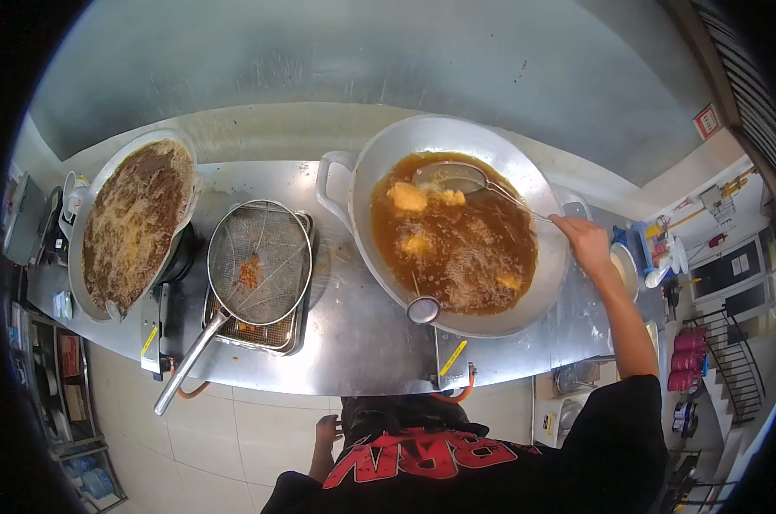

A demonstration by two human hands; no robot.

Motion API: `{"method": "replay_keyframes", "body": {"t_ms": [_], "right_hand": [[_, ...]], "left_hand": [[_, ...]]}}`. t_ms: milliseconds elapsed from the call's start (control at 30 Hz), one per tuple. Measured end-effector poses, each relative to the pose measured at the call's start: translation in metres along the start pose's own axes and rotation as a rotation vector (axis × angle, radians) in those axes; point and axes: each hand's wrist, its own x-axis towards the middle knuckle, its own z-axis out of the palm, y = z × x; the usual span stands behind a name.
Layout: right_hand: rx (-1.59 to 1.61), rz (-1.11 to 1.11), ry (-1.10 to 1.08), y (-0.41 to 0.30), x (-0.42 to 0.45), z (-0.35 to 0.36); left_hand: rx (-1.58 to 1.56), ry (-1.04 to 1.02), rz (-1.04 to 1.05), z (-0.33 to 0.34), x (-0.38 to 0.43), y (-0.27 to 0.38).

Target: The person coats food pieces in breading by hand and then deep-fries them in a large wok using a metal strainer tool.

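Note:
My right hand [582, 243] grips the thin handle of a wire-mesh skimmer [451, 177]. The skimmer's round head dips into the bubbling brown oil [484, 257] near the far side of a large metal wok [388, 144]. Beside the mesh floats a golden battered piece [407, 196], with a smaller piece [453, 197] against the skimmer's rim. Other fried pieces [417, 244] lie nearer to me in the oil, partly under bubbles. A dial thermometer [423, 310] rests on the wok's near rim. My left hand [328, 428] hangs beside my body, below the counter, holding nothing, its fingers loosely apart.
A second wok [137, 225] of foaming oil stands at the left, with another thermometer [113, 311] on its rim. Between the woks, a large round strainer [259, 263] with crumbs lies over a wire-rack tray [294, 334]. Its handle [192, 363] juts past the edge of the steel counter [355, 360].

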Motion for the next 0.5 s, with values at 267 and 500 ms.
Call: {"method": "replay_keyframes", "body": {"t_ms": [267, 500], "right_hand": [[0.026, 0.245, -0.114, 0.046, -0.018, -0.005], [0.127, 0.178, -0.382, 0.046, -0.014, 0.017]], "left_hand": [[0.069, 0.033, -0.027, 0.001, -0.002, 0.004], [0.069, 0.040, -0.013, 0.000, -0.006, 0.001]]}}
